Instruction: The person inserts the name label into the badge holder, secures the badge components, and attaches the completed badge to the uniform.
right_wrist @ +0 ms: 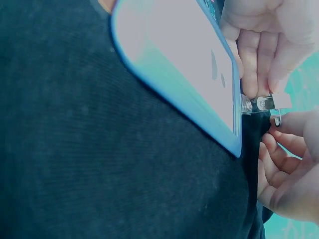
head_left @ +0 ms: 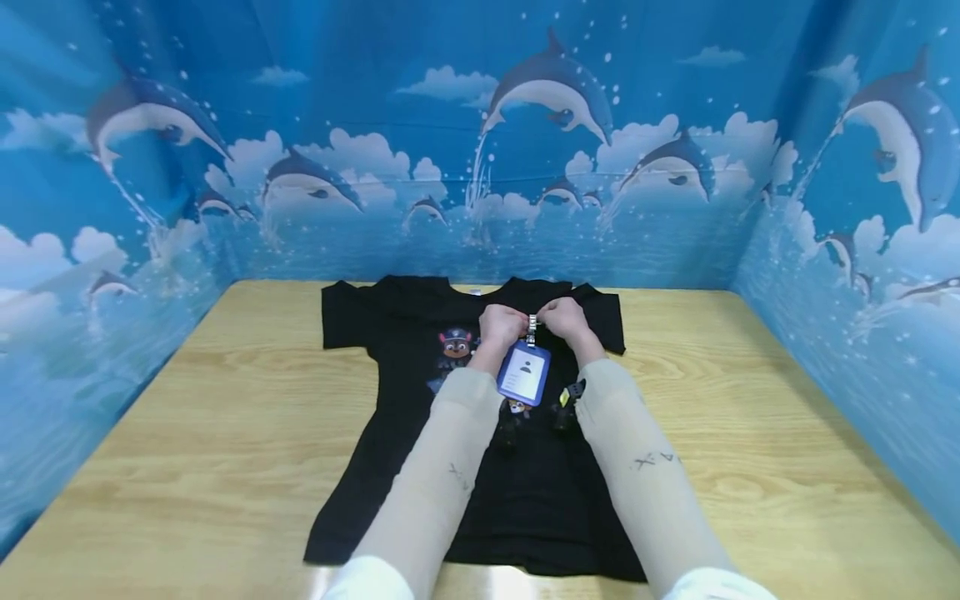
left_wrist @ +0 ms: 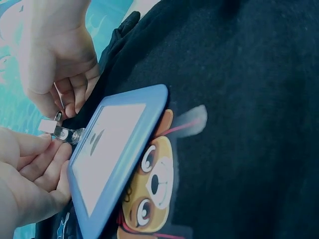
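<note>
A blue-framed ID badge holder (head_left: 524,374) with a white card lies over the chest of a black T-shirt (head_left: 525,500). A clear strap joins it to a small metal badge clip (left_wrist: 61,133). My left hand (head_left: 502,324) pinches this clip between thumb and fingers. From the other side, my right hand (head_left: 564,318) pinches a thin metal piece (right_wrist: 277,119) at the clip's end, its other fingers curled loosely beside the shirt. In the left wrist view, the badge holder (left_wrist: 117,157) tilts up off the fabric near a printed cartoon dog (left_wrist: 154,181).
The shirt is spread on a light wooden table (head_left: 750,433), with another cartoon print (head_left: 455,343) on its chest. A blue dolphin-patterned curtain (head_left: 420,125) hangs along the back and both sides. The right wrist bears a dark strapped camera (head_left: 573,392).
</note>
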Action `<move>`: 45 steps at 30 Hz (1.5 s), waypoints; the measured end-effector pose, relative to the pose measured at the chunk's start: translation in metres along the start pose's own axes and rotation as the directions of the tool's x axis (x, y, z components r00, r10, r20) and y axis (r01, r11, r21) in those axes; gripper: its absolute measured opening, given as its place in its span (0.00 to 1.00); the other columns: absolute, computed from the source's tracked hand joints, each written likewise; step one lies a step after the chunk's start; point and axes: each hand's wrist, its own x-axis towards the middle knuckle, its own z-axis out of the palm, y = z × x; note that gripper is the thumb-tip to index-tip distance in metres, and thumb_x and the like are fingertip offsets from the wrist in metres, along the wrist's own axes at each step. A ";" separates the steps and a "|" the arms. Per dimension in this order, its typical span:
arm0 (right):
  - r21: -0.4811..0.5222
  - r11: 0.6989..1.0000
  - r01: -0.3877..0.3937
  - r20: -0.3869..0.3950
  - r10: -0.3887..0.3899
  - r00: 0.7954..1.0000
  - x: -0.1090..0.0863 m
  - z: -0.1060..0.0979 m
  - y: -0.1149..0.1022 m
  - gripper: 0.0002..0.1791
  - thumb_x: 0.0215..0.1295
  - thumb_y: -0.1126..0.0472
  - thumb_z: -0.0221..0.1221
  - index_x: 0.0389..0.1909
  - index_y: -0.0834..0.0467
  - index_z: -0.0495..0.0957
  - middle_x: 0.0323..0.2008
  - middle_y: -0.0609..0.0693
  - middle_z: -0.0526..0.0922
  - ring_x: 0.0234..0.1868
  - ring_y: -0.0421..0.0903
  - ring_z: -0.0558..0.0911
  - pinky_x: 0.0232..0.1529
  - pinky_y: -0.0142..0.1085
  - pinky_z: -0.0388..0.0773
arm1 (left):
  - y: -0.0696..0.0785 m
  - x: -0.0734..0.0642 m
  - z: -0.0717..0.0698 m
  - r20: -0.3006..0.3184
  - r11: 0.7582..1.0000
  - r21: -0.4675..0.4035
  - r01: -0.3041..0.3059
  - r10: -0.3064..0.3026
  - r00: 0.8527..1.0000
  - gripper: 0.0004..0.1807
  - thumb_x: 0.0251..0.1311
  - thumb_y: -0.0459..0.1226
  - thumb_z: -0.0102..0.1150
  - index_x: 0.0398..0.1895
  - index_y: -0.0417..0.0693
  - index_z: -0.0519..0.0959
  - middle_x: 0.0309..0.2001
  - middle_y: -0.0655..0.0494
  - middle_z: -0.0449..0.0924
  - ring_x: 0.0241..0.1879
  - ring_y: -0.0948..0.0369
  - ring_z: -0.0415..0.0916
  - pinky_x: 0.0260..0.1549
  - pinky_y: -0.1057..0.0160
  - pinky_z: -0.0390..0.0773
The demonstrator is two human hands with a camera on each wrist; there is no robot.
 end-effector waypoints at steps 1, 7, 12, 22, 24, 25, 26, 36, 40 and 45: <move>0.000 1.000 -0.002 -0.003 0.002 1.000 0.000 0.000 0.001 0.13 0.64 0.63 0.50 0.39 0.66 0.81 0.34 0.56 0.76 0.34 0.50 0.72 0.33 0.37 0.67 | 0.000 0.000 0.001 0.004 1.000 0.001 -0.002 0.002 1.000 0.05 0.53 0.32 0.60 0.27 0.44 0.86 0.24 0.56 0.83 0.27 0.63 0.79 0.27 0.69 0.74; 0.013 1.000 -0.007 0.006 0.007 1.000 0.000 0.000 0.003 0.14 0.64 0.63 0.50 0.40 0.66 0.81 0.39 0.57 0.77 0.36 0.50 0.72 0.35 0.37 0.68 | -0.001 0.000 0.002 -0.004 1.000 0.009 -0.008 0.008 1.000 0.06 0.53 0.32 0.59 0.26 0.45 0.86 0.23 0.57 0.83 0.25 0.64 0.79 0.25 0.69 0.74; 0.003 1.000 0.001 0.014 -0.001 1.000 0.003 0.000 0.000 0.14 0.64 0.64 0.49 0.40 0.66 0.81 0.41 0.58 0.78 0.37 0.50 0.74 0.38 0.39 0.70 | 0.000 0.002 -0.001 -0.006 0.999 -0.028 0.022 -0.022 1.000 0.06 0.53 0.32 0.59 0.27 0.45 0.86 0.23 0.56 0.83 0.25 0.64 0.79 0.25 0.69 0.75; 0.011 1.000 -0.028 0.006 0.028 1.000 0.006 -0.004 -0.012 0.10 0.63 0.64 0.50 0.27 0.63 0.78 0.30 0.54 0.76 0.33 0.49 0.73 0.35 0.38 0.68 | 0.008 0.009 -0.004 0.007 0.981 -0.165 0.104 -0.104 0.995 0.06 0.52 0.29 0.59 0.26 0.42 0.86 0.22 0.54 0.83 0.22 0.64 0.79 0.22 0.70 0.75; 0.021 0.999 -0.047 0.005 0.047 0.999 0.006 -0.004 -0.012 0.13 0.62 0.65 0.50 0.18 0.61 0.71 0.23 0.52 0.72 0.28 0.48 0.70 0.32 0.37 0.66 | 0.009 0.009 -0.004 0.009 0.978 -0.174 0.115 -0.116 0.993 0.06 0.51 0.28 0.59 0.27 0.42 0.86 0.21 0.54 0.82 0.22 0.64 0.79 0.21 0.70 0.74; 0.023 0.998 -0.057 0.010 0.056 0.998 0.006 -0.004 -0.012 0.15 0.62 0.65 0.50 0.15 0.60 0.67 0.21 0.51 0.70 0.26 0.48 0.69 0.30 0.37 0.65 | 0.009 0.009 -0.003 0.011 0.976 -0.178 0.123 -0.124 0.992 0.06 0.51 0.28 0.59 0.26 0.42 0.86 0.21 0.54 0.82 0.22 0.63 0.79 0.21 0.69 0.74; 0.024 0.998 -0.066 0.014 0.066 0.998 0.006 -0.003 -0.011 0.16 0.62 0.65 0.50 0.13 0.59 0.63 0.18 0.51 0.68 0.24 0.48 0.68 0.29 0.37 0.64 | 0.008 0.008 -0.002 0.014 0.975 -0.181 0.131 -0.131 0.991 0.07 0.51 0.28 0.59 0.26 0.42 0.86 0.21 0.54 0.82 0.22 0.63 0.79 0.21 0.69 0.74; 0.026 0.993 -0.116 0.028 0.115 0.993 0.005 0.000 -0.008 0.20 0.61 0.67 0.48 0.11 0.56 0.56 0.11 0.46 0.54 0.11 0.42 0.54 0.16 0.35 0.54 | 0.003 0.007 0.004 0.015 0.974 -0.175 0.145 -0.144 0.989 0.07 0.49 0.27 0.60 0.24 0.43 0.86 0.21 0.55 0.82 0.21 0.63 0.78 0.21 0.69 0.74; 0.022 0.993 -0.116 0.030 0.115 0.993 0.005 0.001 -0.007 0.19 0.62 0.66 0.47 0.12 0.56 0.59 0.11 0.46 0.53 0.10 0.41 0.52 0.14 0.34 0.52 | 0.002 0.006 0.004 0.012 0.971 -0.190 0.148 -0.148 0.989 0.06 0.51 0.28 0.60 0.25 0.43 0.86 0.21 0.55 0.82 0.22 0.63 0.78 0.21 0.69 0.74; 0.016 0.996 -0.087 0.009 0.087 0.996 0.003 0.003 -0.006 0.17 0.63 0.65 0.49 0.13 0.58 0.66 0.10 0.46 0.55 0.10 0.41 0.53 0.14 0.34 0.53 | 0.002 0.005 0.004 0.022 0.968 -0.206 0.145 -0.144 0.989 0.06 0.53 0.29 0.60 0.27 0.43 0.86 0.23 0.54 0.83 0.25 0.62 0.80 0.24 0.68 0.76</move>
